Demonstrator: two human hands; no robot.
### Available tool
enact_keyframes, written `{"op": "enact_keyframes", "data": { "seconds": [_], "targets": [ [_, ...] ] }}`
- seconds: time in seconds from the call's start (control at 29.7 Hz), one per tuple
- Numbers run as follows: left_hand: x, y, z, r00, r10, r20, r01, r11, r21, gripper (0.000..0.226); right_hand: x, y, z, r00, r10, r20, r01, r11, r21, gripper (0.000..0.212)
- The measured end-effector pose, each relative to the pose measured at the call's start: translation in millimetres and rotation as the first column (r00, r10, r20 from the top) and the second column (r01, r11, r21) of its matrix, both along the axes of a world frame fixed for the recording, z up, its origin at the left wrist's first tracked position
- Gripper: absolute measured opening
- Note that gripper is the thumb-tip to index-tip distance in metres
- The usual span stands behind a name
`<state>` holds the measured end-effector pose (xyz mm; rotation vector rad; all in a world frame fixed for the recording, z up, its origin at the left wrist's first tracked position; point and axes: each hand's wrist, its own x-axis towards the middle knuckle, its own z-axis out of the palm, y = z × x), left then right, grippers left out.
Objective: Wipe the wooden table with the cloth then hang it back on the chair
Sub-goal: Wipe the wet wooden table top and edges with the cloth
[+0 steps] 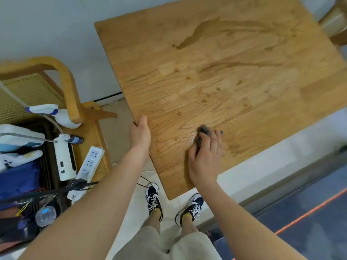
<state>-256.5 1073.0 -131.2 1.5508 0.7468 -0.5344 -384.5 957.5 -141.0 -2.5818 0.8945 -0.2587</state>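
Surface: wooden desk (234, 76), seen from above, with light oak grain. Wet streaks (199, 33) run across the far half and droplets are scattered over the middle.
Cloth: small, dark and bunched (203, 130). It lies on the desk top towards the near corner, under the right fingertips and well apart from either chair.
Right hand: (204, 158) palm down on the desk, fingers curled over the cloth and pressing it to the wood.
Left hand: (139, 134) clamped on the left edge of the desk, thumb on top and fingers wrapped round the rim.
Hands, relation: apart, with bare wood between them.
Chair: wooden frame with a woven cane back (63, 81), standing left of the desk and not touching it.
Items by the chair: white spray bottle (56, 114) with blue trim, and a white power strip (89, 164) lying beside a dark basket (47, 169) of mixed goods. The basket's contents are too cluttered to itemise.
Second chair: partly in view at the far right corner (337, 21).
Floor: pale tile (137, 218). The person's dark lace-up sneakers (154, 198) stand just below the near desk corner.
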Motion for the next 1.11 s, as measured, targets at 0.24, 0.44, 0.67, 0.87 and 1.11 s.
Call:
{"op": "enact_keyframes", "data": {
  "seconds": [0.24,0.44,0.67,0.87,1.11],
  "targets": [
    [10.7,-14.8,-13.5,0.987,-0.056,0.153,-0.018,0.896,0.443,0.048,-8.8,-9.2,-13.5,0.830,0.558,0.012,-0.546,0.816,-0.192,0.029],
    [14.5,-17.5,-7.9,0.982,-0.166,0.089,0.076,0.784,0.616,0.053,22.1,-29.9,-2.9,0.998,-0.058,-0.038,0.053,0.991,-0.125,0.048],
    [15.3,-22.5,1.3,0.978,-0.203,0.057,0.099,0.683,0.724,0.052,34.0,-4.8,-8.3,0.697,0.715,-0.058,-0.714,0.684,-0.150,0.048],
    [14.2,-21.7,2.8,0.982,-0.179,0.054,0.091,0.708,0.700,0.050,83.3,-76.1,-1.7,0.999,0.037,0.013,-0.035,0.996,-0.087,0.050],
    [15.0,-21.7,3.6,0.983,-0.170,0.075,0.073,0.724,0.685,0.049,67.1,14.2,-0.2,0.792,0.609,-0.040,-0.611,0.790,-0.055,0.046]
  ]
}}
